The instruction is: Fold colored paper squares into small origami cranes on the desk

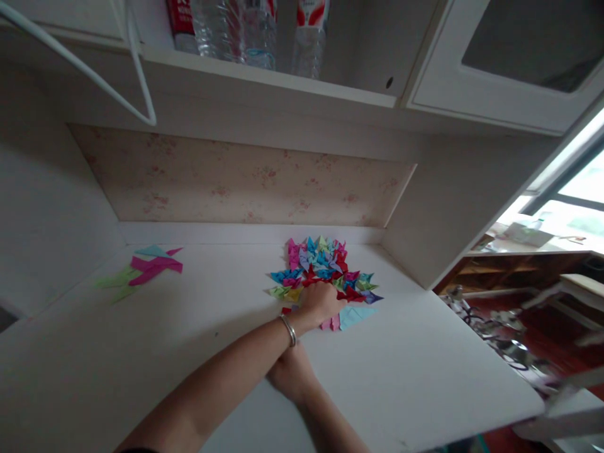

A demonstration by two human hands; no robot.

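Note:
On the white desk, a cluster of small folded paper cranes in pink, blue, green, red and purple lies near the back wall. My left hand, with a silver bangle at its wrist, reaches over the front of this cluster. Its fingers are curled down among the paper pieces, and what they hold, if anything, is hidden. A light blue folded paper lies just right of that hand, beside pink pieces. My right hand rests low under the left wrist, crossing it; its fingers are hidden.
At the desk's left lie loose folded papers in magenta, light green and teal. Overhead, a shelf holds plastic bottles, and a white cable hangs down. A side panel bounds the right.

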